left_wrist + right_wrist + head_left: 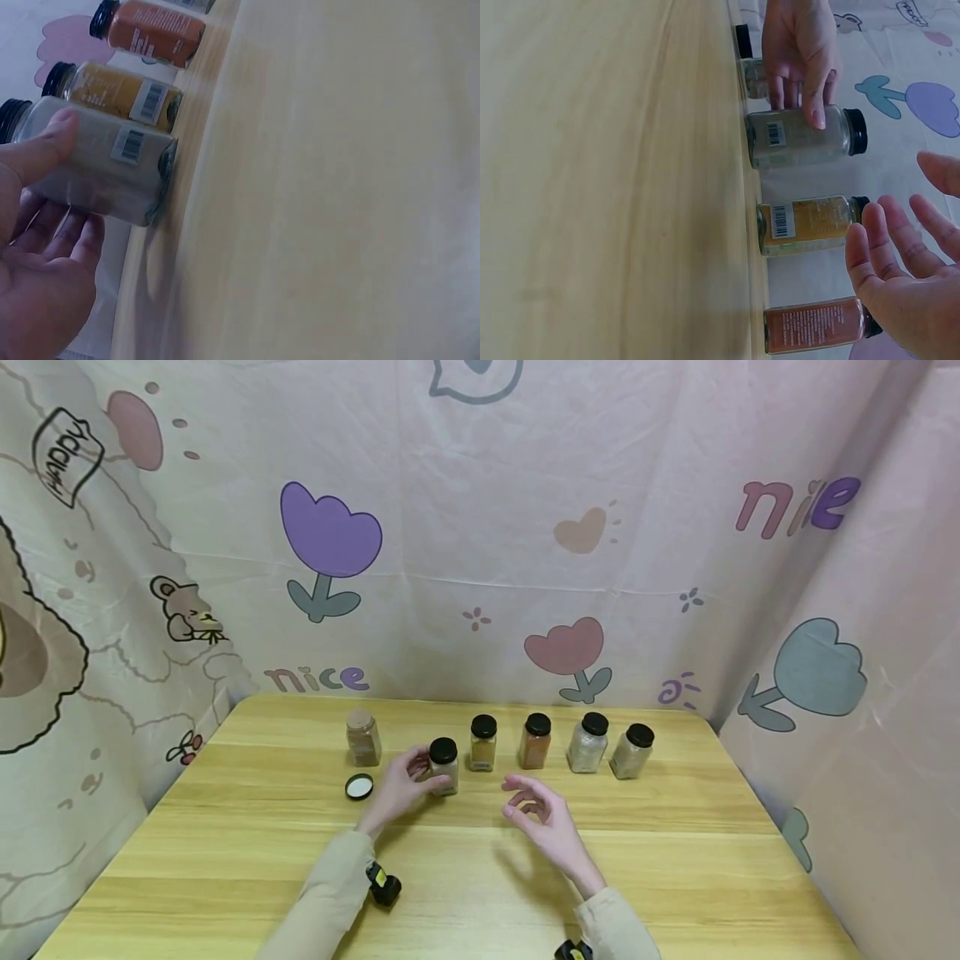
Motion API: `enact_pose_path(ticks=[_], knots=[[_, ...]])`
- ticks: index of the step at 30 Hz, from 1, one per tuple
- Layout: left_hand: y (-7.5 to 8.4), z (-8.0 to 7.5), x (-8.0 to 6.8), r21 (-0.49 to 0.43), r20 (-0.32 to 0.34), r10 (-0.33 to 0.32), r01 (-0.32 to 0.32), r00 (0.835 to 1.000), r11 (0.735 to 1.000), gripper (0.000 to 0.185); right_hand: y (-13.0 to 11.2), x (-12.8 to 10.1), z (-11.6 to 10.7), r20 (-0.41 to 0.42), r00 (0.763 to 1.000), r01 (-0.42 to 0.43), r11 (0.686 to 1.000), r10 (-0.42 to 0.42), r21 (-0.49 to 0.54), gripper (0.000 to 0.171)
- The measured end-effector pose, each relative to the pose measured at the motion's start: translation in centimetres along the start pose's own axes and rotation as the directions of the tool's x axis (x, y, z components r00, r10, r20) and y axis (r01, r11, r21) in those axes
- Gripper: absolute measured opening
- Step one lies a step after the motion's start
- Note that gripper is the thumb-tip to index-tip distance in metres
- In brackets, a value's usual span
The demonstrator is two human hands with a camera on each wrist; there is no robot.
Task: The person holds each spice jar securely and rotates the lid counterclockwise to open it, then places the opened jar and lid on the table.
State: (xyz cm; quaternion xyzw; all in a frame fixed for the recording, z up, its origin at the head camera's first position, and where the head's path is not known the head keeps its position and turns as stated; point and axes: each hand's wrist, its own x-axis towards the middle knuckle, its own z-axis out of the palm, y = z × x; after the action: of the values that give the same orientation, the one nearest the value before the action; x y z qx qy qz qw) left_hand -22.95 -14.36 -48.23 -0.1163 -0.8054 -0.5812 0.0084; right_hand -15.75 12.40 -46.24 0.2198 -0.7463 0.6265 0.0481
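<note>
My left hand (399, 792) holds a glass spice jar (445, 772) of greyish powder between thumb and fingers. The jar has a black cap and stays upright; in the left wrist view its barcode label (129, 145) faces me. Over the table, my right hand (551, 827) hovers with loosely bent fingers and nothing in it. A yellow spice jar (483, 745) stands just right of the held one. To the left is an uncapped jar (363, 739) of brownish powder, and a black lid (359, 787) lies near it, white inside up.
Right of the yellow jar stand a reddish-orange spice jar (536, 742), a jar of whitish contents (588, 743) and a pale-powder jar (633, 752), all black-capped. The wooden table (465, 893) ends at a printed curtain (450, 635) behind. A black wrist device (384, 887) sits at my left sleeve.
</note>
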Motion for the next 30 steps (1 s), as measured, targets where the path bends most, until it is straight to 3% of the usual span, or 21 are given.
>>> enact_pose_path(ticks=[13, 23, 30], knots=[[1.0, 2.0, -1.9, -0.096, 0.144, 0.047, -0.033, 0.988, 0.995, 0.058, -0.1, -0.1, 0.5, -0.008, 0.999, 0.037, 0.999, -0.037, 0.003, 0.045], [1.8, 3.7, -3.1, -0.151, 0.2, 0.092, -0.062, 0.976, 0.987, 0.054, -0.1, -0.1, 1.2, -0.028, 0.995, 0.095, 0.995, -0.094, 0.02, 0.046], [2.1, 4.8, -3.9, -0.187, 0.213, 0.103, -0.063, 0.972, 0.98, 0.054, -0.4, -0.1, 1.5, -0.036, 0.995, 0.091, 0.995, -0.09, 0.034, 0.048]])
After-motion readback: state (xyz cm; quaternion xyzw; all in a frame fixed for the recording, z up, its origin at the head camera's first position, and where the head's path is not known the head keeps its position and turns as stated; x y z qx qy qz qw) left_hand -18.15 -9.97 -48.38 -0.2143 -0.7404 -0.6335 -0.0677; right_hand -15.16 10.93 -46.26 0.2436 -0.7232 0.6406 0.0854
